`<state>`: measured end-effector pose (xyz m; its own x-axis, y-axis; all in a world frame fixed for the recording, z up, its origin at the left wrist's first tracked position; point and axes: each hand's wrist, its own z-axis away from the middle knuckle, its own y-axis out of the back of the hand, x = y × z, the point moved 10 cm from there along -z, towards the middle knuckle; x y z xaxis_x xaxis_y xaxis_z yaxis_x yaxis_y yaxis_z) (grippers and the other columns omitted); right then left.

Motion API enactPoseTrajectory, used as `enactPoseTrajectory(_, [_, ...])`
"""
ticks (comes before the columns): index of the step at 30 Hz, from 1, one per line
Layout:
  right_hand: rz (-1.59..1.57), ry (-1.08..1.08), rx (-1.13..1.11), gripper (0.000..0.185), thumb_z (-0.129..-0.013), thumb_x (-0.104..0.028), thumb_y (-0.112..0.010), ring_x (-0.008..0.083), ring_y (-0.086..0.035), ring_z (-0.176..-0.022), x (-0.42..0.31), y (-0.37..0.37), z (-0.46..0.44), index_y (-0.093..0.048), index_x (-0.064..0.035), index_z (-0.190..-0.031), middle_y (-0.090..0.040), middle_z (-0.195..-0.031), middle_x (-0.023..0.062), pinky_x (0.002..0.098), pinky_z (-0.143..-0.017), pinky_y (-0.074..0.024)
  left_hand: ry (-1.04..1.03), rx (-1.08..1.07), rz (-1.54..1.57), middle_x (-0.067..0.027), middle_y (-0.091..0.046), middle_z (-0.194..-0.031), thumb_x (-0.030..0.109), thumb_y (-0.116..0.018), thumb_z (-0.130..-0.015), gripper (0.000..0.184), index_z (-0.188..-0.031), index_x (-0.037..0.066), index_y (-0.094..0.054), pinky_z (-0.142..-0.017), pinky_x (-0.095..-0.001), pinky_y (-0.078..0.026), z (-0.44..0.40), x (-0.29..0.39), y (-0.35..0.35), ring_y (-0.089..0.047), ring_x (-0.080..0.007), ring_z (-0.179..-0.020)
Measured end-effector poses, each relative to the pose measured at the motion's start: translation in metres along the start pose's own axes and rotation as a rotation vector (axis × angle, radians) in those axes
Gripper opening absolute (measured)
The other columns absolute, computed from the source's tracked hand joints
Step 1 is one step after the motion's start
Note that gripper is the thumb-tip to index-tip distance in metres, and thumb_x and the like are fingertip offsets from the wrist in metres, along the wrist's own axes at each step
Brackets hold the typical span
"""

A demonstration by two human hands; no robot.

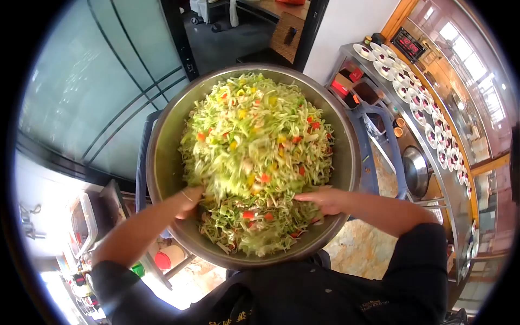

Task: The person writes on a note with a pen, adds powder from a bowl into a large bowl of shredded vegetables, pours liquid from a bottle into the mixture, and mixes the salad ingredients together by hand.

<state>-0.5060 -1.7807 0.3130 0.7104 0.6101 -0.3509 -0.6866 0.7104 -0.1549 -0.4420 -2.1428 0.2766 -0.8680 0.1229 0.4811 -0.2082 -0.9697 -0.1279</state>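
Observation:
A large steel bowl is heaped with shredded green vegetable salad, mixed with red and yellow bits. My left hand reaches into the heap at the bowl's near left; its fingers are buried or blurred. On the near right, my right hand pushes into the shreds with a finger stretched out over them, the others partly covered. Between the hands, part of the heap is smeared by motion.
Under the bowl is a blue-grey cart frame. Along the right, a steel counter holds many small white plates of dark food. A metal basin sits below it. Frosted glass doors stand at left.

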Motion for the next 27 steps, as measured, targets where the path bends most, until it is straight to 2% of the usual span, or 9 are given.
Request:
enactPoseTrajectory(7, [-0.457,0.153,-0.550,0.084,-0.093,-0.065,-0.055,0.0321,-0.041,-0.139,0.012,-0.084,-0.133,-0.034,-0.0121,-0.154,-0.038,-0.157,0.0109,0.0555,-0.113,-0.0342,-0.147,-0.286,0.403,-0.0171,-0.045,-0.150,0.050,-0.050,-0.099,0.069,-0.149,0.006,-0.036,-0.105,-0.0466,-0.047,-0.080,0.044,-0.106,-0.055,-0.0291,-0.126])
enactPoseTrajectory(10, [-0.425,0.152,-0.444,0.080,-0.093,-0.067,-0.054,0.0290,-0.045,-0.136,-0.003,-0.080,-0.098,-0.042,-0.0119,-0.150,-0.042,-0.155,0.0106,0.0524,-0.111,-0.0369,-0.183,-0.458,0.632,-0.0156,-0.049,-0.146,0.045,-0.053,-0.098,0.063,-0.147,0.006,-0.040,-0.105,-0.0460,-0.047,-0.063,0.064,-0.109,-0.057,-0.0279,-0.124])
enactPoseTrajectory(13, [0.081,0.638,-0.353,0.074,-0.092,-0.059,-0.060,0.0282,-0.055,-0.125,-0.030,-0.056,-0.082,-0.049,-0.0082,-0.145,-0.056,-0.140,0.0128,0.0441,-0.105,-0.0433,-0.205,-0.500,0.794,-0.0141,-0.052,-0.143,0.039,-0.057,-0.098,0.058,-0.144,0.006,-0.044,-0.105,-0.0454,-0.047,-0.043,0.065,-0.089,-0.058,-0.0267,-0.122])
enactPoseTrajectory(15, [-0.293,0.439,-0.187,0.070,-0.089,-0.051,-0.067,0.0303,-0.061,-0.116,-0.046,-0.056,-0.045,-0.056,0.0013,-0.134,-0.061,-0.130,0.0193,0.0383,-0.099,-0.0475,-0.243,-0.479,0.858,-0.0131,-0.055,-0.140,0.035,-0.059,-0.098,0.054,-0.142,0.006,-0.046,-0.105,-0.0450,-0.048,-0.026,0.063,-0.069,-0.059,-0.0259,-0.120])
enactPoseTrajectory(20, [0.988,0.621,0.321,0.099,-0.073,-0.048,-0.082,0.0379,-0.059,-0.119,-0.095,-0.023,-0.002,-0.038,0.0078,-0.142,-0.055,-0.129,0.0336,0.0407,-0.098,-0.0491,-0.696,-0.129,-0.059,-0.0115,-0.062,-0.128,0.028,-0.075,-0.089,0.058,-0.137,0.006,-0.050,-0.094,-0.0438,-0.055,0.076,0.126,-0.054,-0.066,-0.0248,-0.108])
enactPoseTrajectory(22, [1.076,0.745,0.358,0.103,-0.071,-0.049,-0.083,0.0393,-0.056,-0.123,-0.124,-0.045,0.050,-0.037,0.0077,-0.143,-0.055,-0.129,0.0345,0.0422,-0.100,-0.0483,-0.730,0.061,-0.763,-0.0146,-0.063,-0.122,0.019,-0.082,-0.080,0.055,-0.128,0.004,-0.058,-0.093,-0.0398,-0.054,0.101,0.150,-0.066,-0.065,-0.0254,-0.108])
enactPoseTrajectory(24, [1.223,0.737,0.320,0.075,-0.077,-0.039,-0.079,0.0373,-0.058,-0.119,-0.140,-0.062,0.100,-0.052,0.0031,-0.133,-0.057,-0.128,0.0274,0.0436,-0.097,-0.0490,-0.651,0.162,-1.121,-0.0217,-0.062,-0.129,0.021,-0.079,-0.081,0.056,-0.128,0.000,-0.059,-0.100,-0.0414,-0.050,0.119,0.160,-0.084,-0.064,-0.0303,-0.116])
enactPoseTrajectory(25, [1.256,0.801,0.332,0.064,-0.081,-0.035,-0.077,0.0344,-0.060,-0.116,-0.146,-0.057,0.112,-0.056,0.0010,-0.130,-0.059,-0.126,0.0240,0.0427,-0.095,-0.0497,-0.994,0.357,-1.365,-0.0252,-0.064,-0.124,0.029,-0.077,-0.081,0.048,-0.117,-0.001,-0.065,-0.099,-0.0435,-0.048,0.136,0.162,-0.092,-0.063,-0.0334,-0.116])
enactPoseTrajectory(27, [1.256,0.808,0.413,0.045,-0.085,-0.028,-0.074,0.0297,-0.065,-0.103,-0.167,-0.029,0.132,-0.064,-0.0018,-0.121,-0.066,-0.116,0.0181,0.0407,-0.088,-0.0519,-0.934,0.361,-1.376,-0.0233,-0.066,-0.119,0.033,-0.076,-0.082,0.044,-0.109,0.000,-0.068,-0.100,-0.0443,-0.047,0.133,0.151,-0.085,-0.062,-0.0347,-0.117])
